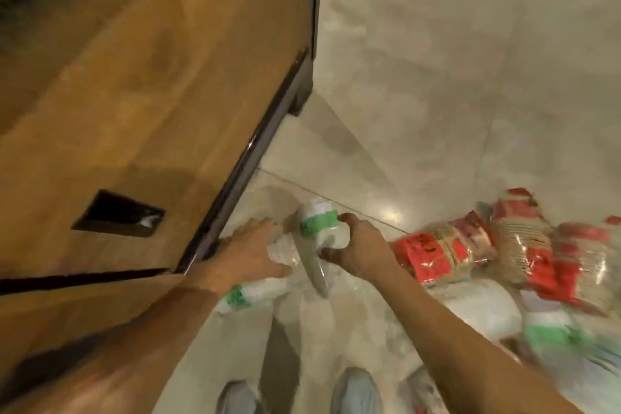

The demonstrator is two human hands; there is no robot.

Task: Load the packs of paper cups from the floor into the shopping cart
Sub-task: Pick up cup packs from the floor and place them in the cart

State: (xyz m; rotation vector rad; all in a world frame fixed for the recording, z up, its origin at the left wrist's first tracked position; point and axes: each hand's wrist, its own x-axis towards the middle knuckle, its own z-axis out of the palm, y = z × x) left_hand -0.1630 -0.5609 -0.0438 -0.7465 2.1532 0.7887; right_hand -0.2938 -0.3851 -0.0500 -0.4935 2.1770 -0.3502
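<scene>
Head camera, looking steeply down at a glossy pale grey tiled floor (470, 77) beside a tall brown wooden cabinet (134, 111) with a dark edge strip. The right hand (359, 249) reaches down with its grip curled round a clear-wrapped pack of white paper cups with a green band (319, 227). The thumb is on the far side and the fingers on the near side. This pack is at floor level, close to the cabinet's lower corner. The left hand (252, 245) has a wide grip, fingers straight and spread, resting on a second clear-wrapped sleeve of white cups (280, 250) just beside the first. A third green-banded pack of white cups (248, 292) lies on the floor under the left forearm. To the right lie red and clear packs with brownish stacked contents (443, 252), touching a white plastic bag (487, 309), though that area is blurred. Two grey shoes (356, 390) show at the bottom edge
</scene>
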